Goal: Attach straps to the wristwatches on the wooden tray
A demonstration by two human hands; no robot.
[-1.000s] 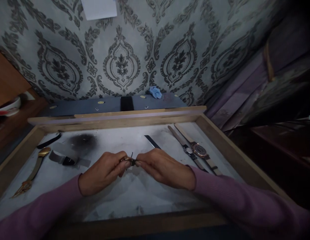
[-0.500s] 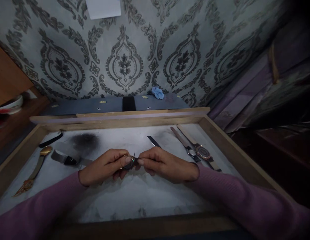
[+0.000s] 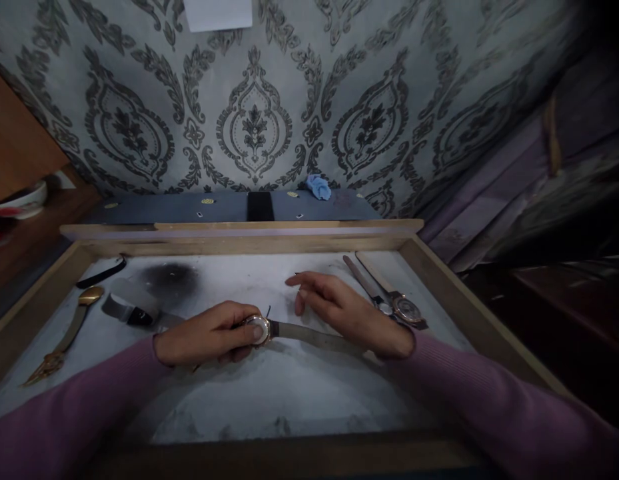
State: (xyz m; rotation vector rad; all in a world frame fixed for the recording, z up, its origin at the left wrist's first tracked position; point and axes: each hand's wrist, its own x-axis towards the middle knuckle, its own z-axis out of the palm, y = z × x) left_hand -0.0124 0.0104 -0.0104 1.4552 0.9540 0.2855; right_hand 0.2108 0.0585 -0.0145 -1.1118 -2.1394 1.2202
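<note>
My left hand (image 3: pixel 214 333) is closed on a round gold-rimmed watch (image 3: pixel 260 331), its thumb lying across the case. A thin dark pin-like piece sticks up beside the case. The watch's grey-brown strap (image 3: pixel 309 335) stretches right, passing below my right hand (image 3: pixel 332 300). That hand hovers over the white surface with its fingers apart, above a dark flat piece that it mostly covers. Right of it lie a small watch (image 3: pixel 384 307) and a larger rose-gold watch (image 3: pixel 406 308), both with their straps pointing up and left.
A wooden frame (image 3: pixel 229 245) surrounds the white surface. At left lie a black strap (image 3: pixel 102 272), a gold watch (image 3: pixel 91 295) and a grey band (image 3: pixel 124 310). Behind the frame, a blue flower (image 3: pixel 318 187) rests on a blue-grey ledge. A bowl (image 3: pixel 22 202) stands far left.
My right hand has let go of the watch strap and moved up and right, its fingers now spread. The strap now shows stretched to the right. My left hand still holds the watch.
</note>
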